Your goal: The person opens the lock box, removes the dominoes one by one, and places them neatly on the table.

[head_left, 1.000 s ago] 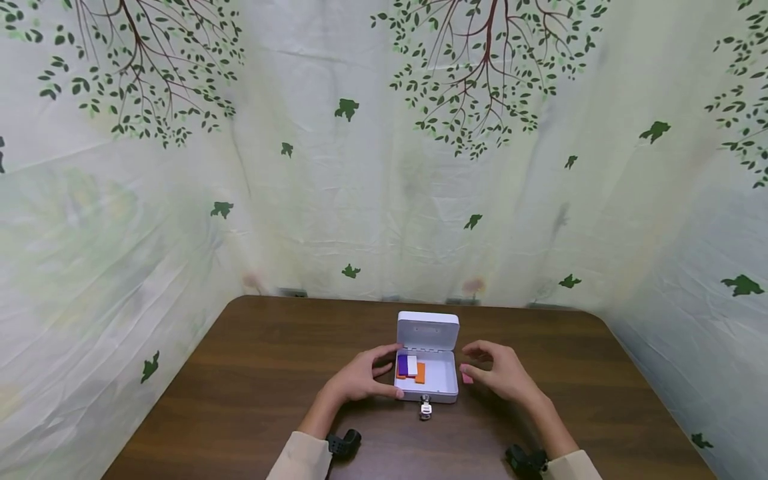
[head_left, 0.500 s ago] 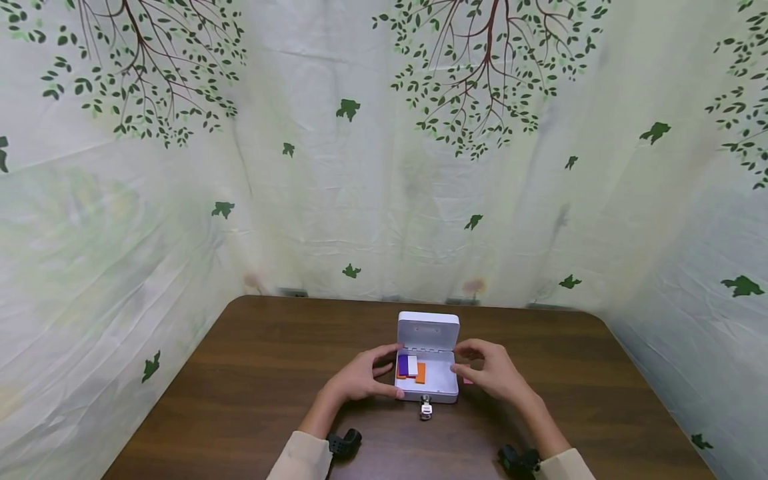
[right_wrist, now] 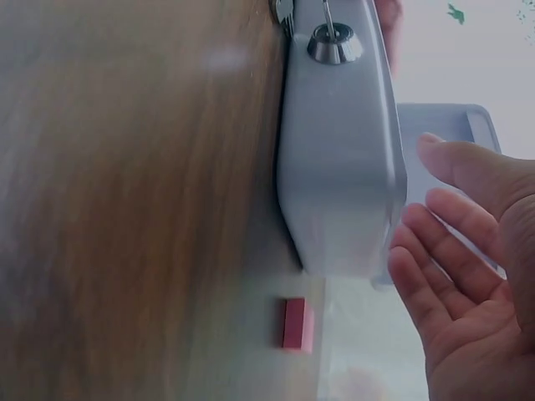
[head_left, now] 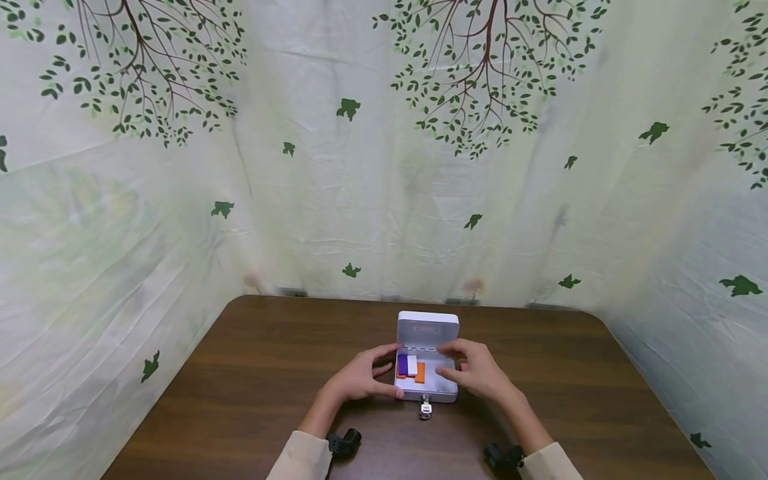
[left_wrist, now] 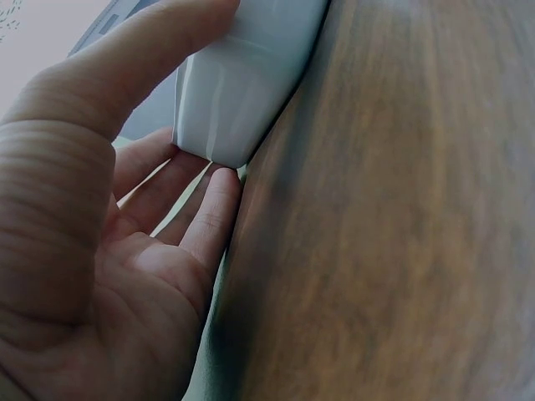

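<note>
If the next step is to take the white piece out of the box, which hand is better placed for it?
Probably the right grip: it reaches over the open box and holds nothing. The left grip holds the box's left side, so it seems better used for steadying.

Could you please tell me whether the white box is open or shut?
The white box is open: its lid stands raised at the back, and an orange piece shows inside.
</note>
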The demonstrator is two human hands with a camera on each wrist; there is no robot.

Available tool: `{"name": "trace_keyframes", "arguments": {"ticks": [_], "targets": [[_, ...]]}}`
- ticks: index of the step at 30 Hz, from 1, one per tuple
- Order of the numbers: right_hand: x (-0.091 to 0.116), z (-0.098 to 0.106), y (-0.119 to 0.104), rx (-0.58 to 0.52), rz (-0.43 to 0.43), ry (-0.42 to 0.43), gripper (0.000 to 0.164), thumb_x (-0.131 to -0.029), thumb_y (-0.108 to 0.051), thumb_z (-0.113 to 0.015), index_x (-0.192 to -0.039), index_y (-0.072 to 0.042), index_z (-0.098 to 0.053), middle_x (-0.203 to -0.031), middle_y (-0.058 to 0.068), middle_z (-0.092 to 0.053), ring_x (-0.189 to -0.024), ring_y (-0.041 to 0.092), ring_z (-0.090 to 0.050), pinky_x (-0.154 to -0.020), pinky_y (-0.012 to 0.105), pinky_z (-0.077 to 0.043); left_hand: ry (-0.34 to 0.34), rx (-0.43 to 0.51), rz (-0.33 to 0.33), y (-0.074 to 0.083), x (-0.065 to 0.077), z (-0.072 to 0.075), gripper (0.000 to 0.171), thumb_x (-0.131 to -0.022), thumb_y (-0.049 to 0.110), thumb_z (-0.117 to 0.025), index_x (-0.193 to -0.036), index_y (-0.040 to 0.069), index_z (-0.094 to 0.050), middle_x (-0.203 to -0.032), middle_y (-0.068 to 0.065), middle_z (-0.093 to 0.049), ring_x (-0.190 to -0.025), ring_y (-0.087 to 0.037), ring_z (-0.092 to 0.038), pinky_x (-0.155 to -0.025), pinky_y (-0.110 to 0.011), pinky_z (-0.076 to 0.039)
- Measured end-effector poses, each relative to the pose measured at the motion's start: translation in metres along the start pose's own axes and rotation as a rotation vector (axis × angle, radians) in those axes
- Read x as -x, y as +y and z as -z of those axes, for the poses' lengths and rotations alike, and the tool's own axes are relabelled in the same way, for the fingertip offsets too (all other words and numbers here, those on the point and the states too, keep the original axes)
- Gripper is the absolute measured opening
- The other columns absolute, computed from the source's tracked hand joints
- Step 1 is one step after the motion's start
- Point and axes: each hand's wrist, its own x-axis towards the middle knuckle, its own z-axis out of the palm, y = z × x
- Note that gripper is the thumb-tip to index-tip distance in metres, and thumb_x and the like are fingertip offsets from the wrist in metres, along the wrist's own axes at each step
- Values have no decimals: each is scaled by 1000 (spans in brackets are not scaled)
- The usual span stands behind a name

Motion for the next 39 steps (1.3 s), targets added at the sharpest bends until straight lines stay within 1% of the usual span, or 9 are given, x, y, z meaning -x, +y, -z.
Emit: {"name": "trace_keyframes", "arguments": {"ticks": [2,6,13,18,24,30,35,39], "targets": [[-2,-2,0,6,19,-5,39,-88,-26,-83,-118,-4,-73,-113,10,-75,-100,28,-72,-88,46,-62,0,2,5,1,0,1,94,-79,32,-91,-157,19,-41,-164,-5,-38,-150,-29,-41,-115,-35,-46],[-6,-7,0,14,29,-17,38,-88,-26,-84,-118,-4,-74,-111,10,-75,-99,27,-71,-87,44,-63,0,5,11,2,-1,1,93,-80,31,-91,-157,19,-41,-164,-5,-38,-150,-28,-42,-116,-35,-46],[-12,-14,1,30,31,-56,36,-88,-23,-83,-116,-3,-74,-110,10,-75,-100,27,-71,-90,44,-62,0,7,-1,1,-2,1,93,-81,30,-91,-158,17,-41,-164,-7,-38,-150,-31,-42,-116,-38,-46],[-14,-16,-2,45,33,-79,32,-88,-20,-82,-114,-3,-74,-108,10,-75,-98,26,-71,-90,43,-62,-1,7,-6,1,-2,0,94,-80,31,-91,-158,15,-40,-164,-5,-39,-150,-30,-41,-116,-37,-46],[-18,-18,-6,106,12,-116,31,-87,-16,-82,-114,-2,-74,-106,9,-76,-97,25,-71,-87,43,-62,-1,17,-3,3,-1,0,94,-80,30,-91,-158,14,-40,-164,-5,-39,-150,-29,-42,-116,-37,-46],[-20,-20,-9,187,48,-140,32,-84,-13,-84,-112,0,-75,-104,12,-76,-94,26,-71,-85,46,-62,2,19,-7,4,0,0,93,-81,28,-91,-158,13,-40,-164,-7,-39,-150,-30,-42,-116,-38,-46],[-20,-23,-10,243,67,-156,34,-82,-14,-85,-111,0,-75,-105,12,-77,-97,27,-71,-90,49,-61,4,6,4,4,0,-1,94,-80,30,-91,-158,15,-40,-163,-5,-39,-149,-29,-42,-116,-38,-46],[-21,-25,-11,267,64,-179,34,-81,-17,-87,-110,-3,-76,-103,8,-77,-94,23,-70,-89,48,-60,5,10,-4,5,0,-1,94,-80,29,-91,-158,14,-40,-163,-6,-39,-150,-29,-42,-116,-38,-46]]}}
